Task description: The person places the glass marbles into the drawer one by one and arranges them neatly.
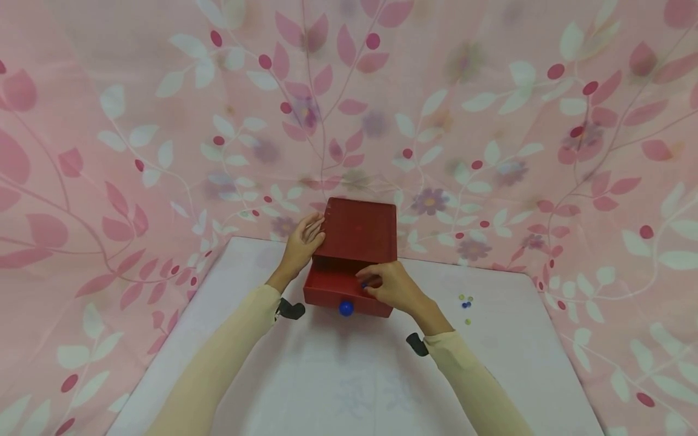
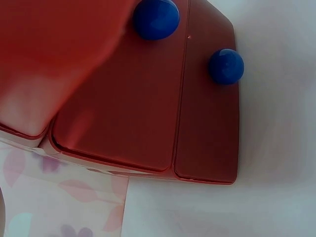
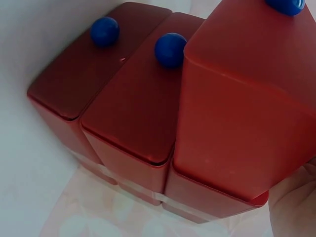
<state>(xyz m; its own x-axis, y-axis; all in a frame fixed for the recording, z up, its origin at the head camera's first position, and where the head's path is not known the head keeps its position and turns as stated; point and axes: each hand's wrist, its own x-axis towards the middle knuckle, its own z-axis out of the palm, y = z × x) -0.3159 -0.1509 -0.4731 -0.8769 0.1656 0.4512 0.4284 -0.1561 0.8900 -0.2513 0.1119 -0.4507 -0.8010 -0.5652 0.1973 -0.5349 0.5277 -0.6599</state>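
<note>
A red drawer cabinet (image 1: 360,229) stands at the back of the table, its top drawer (image 1: 329,297) pulled out. That drawer has a round blue knob (image 1: 346,309). My left hand (image 1: 303,242) rests against the cabinet's left side, fingers extended. Above the drawer's right part, my right hand (image 1: 394,287) pinches a small blue marble (image 1: 364,285) between thumb and fingertips. In the right wrist view, part of the right hand (image 3: 295,202) shows beside the pulled-out drawer (image 3: 232,133). Two lower drawers, the middle one (image 3: 131,113) and the bottom one (image 3: 69,84), are closed.
Several small marbles (image 1: 468,304), yellow-green and blue, lie on the white table (image 1: 491,375) to the right. A pink floral cloth (image 1: 349,121) hangs behind the table and along both sides. Dark wrist-camera pieces (image 1: 417,344) stick out near the sleeves.
</note>
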